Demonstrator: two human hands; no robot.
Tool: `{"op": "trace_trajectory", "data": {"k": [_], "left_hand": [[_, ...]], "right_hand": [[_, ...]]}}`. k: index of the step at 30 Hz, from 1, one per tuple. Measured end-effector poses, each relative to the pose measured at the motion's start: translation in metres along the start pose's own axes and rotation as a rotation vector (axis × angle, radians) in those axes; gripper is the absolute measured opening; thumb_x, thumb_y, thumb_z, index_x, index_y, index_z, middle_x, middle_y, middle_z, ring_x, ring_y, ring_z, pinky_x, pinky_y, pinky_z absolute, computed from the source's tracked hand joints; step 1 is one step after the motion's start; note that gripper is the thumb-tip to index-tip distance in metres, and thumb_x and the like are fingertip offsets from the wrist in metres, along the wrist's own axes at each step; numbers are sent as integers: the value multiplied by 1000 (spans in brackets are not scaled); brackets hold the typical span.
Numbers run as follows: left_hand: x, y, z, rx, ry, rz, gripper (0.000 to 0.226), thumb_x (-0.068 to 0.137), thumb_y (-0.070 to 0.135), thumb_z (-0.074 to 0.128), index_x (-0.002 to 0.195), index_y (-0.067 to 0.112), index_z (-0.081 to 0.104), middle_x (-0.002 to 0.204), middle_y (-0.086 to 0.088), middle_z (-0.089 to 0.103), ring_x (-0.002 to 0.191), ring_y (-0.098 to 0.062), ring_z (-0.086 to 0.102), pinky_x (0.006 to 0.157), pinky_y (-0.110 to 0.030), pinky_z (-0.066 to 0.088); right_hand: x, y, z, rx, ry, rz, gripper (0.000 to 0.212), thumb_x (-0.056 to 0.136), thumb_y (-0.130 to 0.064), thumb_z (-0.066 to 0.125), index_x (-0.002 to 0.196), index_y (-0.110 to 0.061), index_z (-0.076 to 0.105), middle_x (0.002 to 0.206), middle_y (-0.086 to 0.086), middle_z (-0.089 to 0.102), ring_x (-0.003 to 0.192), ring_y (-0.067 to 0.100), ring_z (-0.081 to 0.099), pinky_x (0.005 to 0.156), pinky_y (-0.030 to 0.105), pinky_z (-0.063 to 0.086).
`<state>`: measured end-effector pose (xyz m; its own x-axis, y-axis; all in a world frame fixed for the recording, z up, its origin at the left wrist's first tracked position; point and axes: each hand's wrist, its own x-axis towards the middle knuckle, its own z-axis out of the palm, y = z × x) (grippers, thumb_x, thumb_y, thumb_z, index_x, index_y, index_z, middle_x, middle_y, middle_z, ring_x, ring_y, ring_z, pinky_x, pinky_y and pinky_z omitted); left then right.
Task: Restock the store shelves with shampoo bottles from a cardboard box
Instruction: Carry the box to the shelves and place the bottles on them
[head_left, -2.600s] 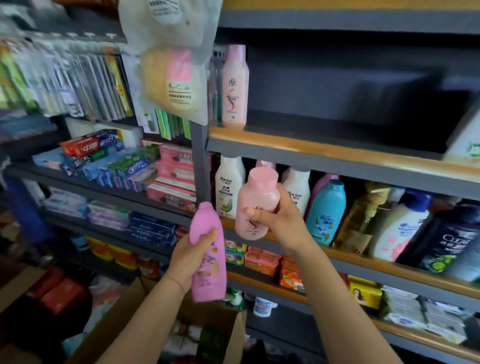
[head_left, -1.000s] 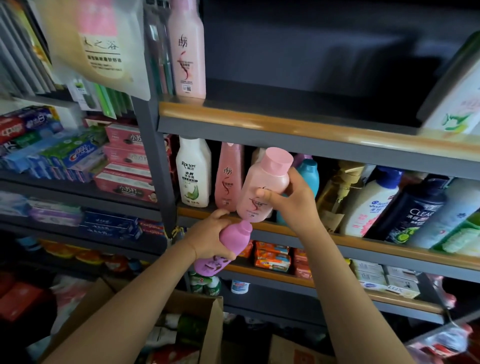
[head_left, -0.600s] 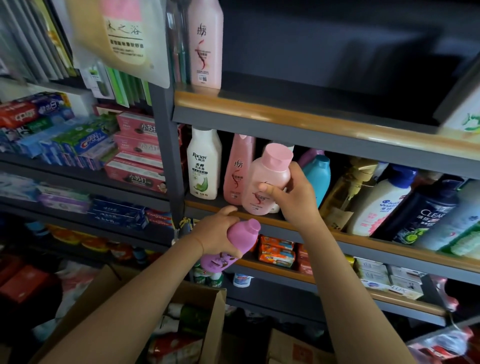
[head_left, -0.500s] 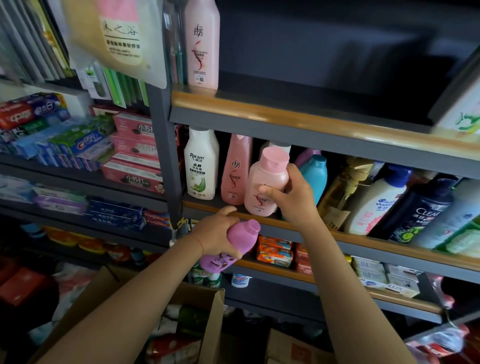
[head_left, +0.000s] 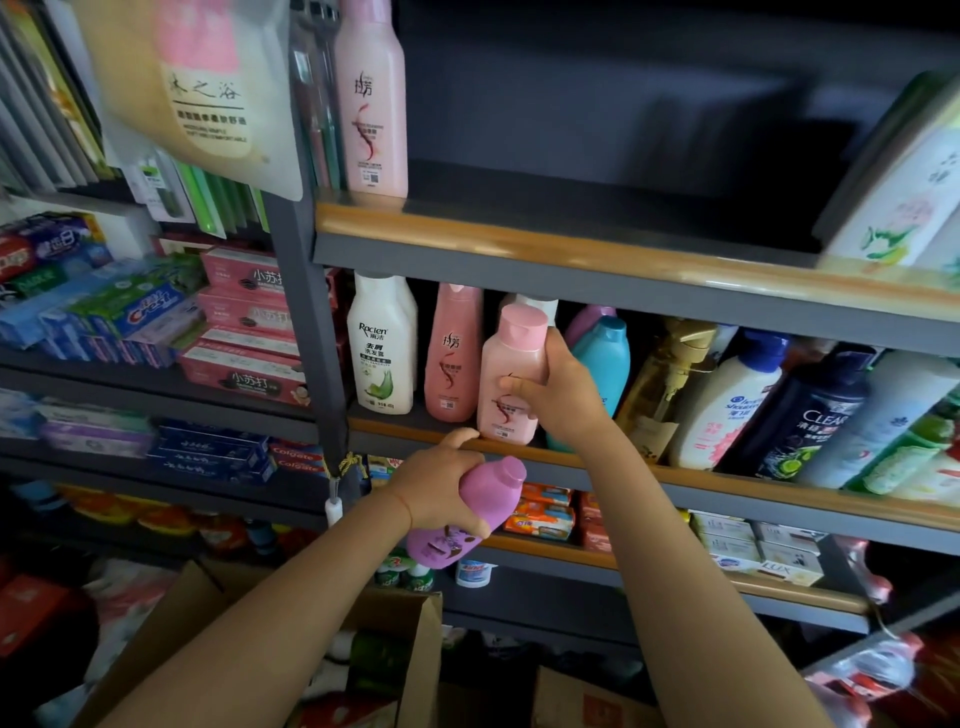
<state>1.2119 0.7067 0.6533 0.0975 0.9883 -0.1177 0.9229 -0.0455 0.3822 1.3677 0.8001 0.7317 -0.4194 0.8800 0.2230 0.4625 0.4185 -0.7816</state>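
— On the middle shelf (head_left: 597, 460), what have I got in the right hand (head_left: 558, 395)?

— My right fingers and thumb are curled round the pale pink bottle (head_left: 511, 374); the thumb lies across its label, the fingers wrap the far side. Its base looks to be down on the shelf board, just behind the wooden lip, upright, touching or nearly touching the taller pink bottle (head_left: 453, 353) on its left. A teal bottle (head_left: 602, 358) stands just behind my knuckles.

— And the left hand (head_left: 441, 486)?

— It grips a purple bottle (head_left: 467, 512) round the waist, tilted with its cap up and to the right, held just below the shelf lip. The forefinger rests on that lip.

— So which step am I on?

— I judge it as seating the pale pink one in the front row. It isn't released yet.

— Next?

— I'd let go without tipping it into its neighbours, then find a slot for the purple one. This row looks packed; the shelf above (head_left: 571, 244) has bare board beside a tall pink bottle (head_left: 371, 98).

— The cardboard box (head_left: 410, 649)?

— Open below my left forearm, with more stock inside, though I can't make out what.
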Motion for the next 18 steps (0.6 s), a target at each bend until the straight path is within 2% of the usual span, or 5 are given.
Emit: {"op": "trace_trajectory", "data": {"k": [4, 7, 11, 15, 18], "left_hand": [[-1, 0, -2, -18, -7, -8, 64, 63, 52, 86, 115, 23, 61, 163, 10, 15, 133, -27, 47, 101, -40, 44], [-1, 0, -3, -23, -6, -8, 63, 64, 51, 86, 114, 23, 61, 163, 9, 15, 134, -27, 46, 102, -39, 43], [0, 0, -2, -25, -8, -17, 63, 62, 52, 87, 111, 22, 61, 162, 9, 17, 130, -28, 49, 99, -39, 45], [0, -1, -2, -42, -15, -26, 64, 62, 52, 87, 112, 22, 62, 160, 11, 18, 129, -26, 49, 98, -39, 45], [1, -3, -3, -44, 5, -17, 69, 62, 51, 87, 121, 22, 63, 158, 12, 22, 129, -24, 48, 99, -38, 46]], "right_hand": [[2, -3, -2, -30, 5, 31, 52, 87, -17, 71, 129, -16, 40, 113, 2, 60, 107, 26, 60, 87, 45, 55], [3, -7, 0, -103, 69, 48, 49, 88, -15, 71, 125, -12, 40, 119, 10, 59, 107, 28, 60, 82, 34, 53], [-4, -14, 8, -283, 292, -18, 53, 87, -2, 68, 131, -6, 40, 128, 15, 51, 104, 30, 60, 73, 26, 46], [-25, -2, 20, -502, 637, -269, 24, 83, -1, 66, 103, -2, 54, 100, 14, 54, 79, 29, 56, 49, 35, 49], [-33, 9, 25, -345, 266, -246, 20, 93, -24, 62, 91, -5, 58, 84, 7, 61, 70, 23, 56, 56, 35, 48]]}}
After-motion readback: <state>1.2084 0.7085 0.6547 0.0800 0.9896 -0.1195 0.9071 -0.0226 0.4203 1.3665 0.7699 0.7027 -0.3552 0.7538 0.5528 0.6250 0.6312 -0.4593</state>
